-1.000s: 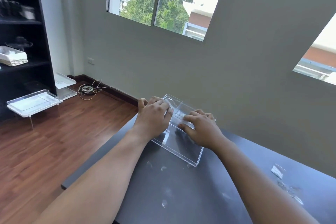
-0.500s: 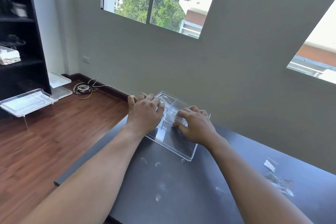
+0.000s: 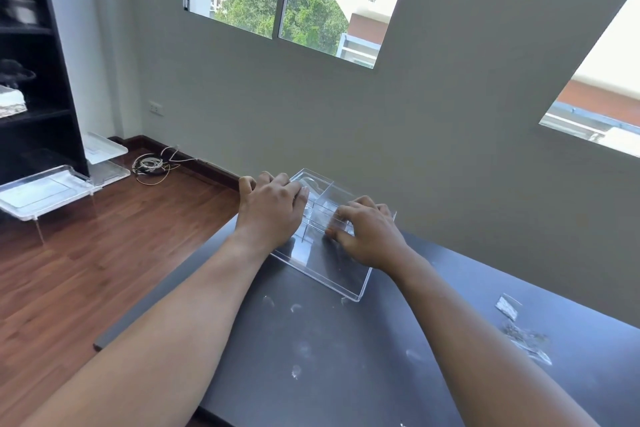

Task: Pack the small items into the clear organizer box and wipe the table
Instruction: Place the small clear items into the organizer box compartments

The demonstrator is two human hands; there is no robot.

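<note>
A clear organizer box (image 3: 332, 267) with inner dividers sits on the dark table (image 3: 346, 364) near its far left corner. My left hand (image 3: 272, 210) grips the box's left side, fingers curled over its wall. My right hand (image 3: 367, 236) rests on top of the box's right part, fingers bent onto the clear plastic. Small clear bags (image 3: 526, 340) holding tiny items lie on the table at the right, and one more small bag (image 3: 507, 307) sits just beyond them. White smudges (image 3: 298, 369) dot the tabletop in front of the box.
The grey wall stands right behind the table. On the wooden floor at the left are a black shelf unit (image 3: 31, 80), clear acrylic trays (image 3: 45, 191) and a coil of cable (image 3: 150, 165). The table's left edge runs diagonally beside my left forearm.
Both hands stay on the box. The lid-like clear panel seen a second ago now shows the inner dividers more plainly; my view has shifted slightly.
</note>
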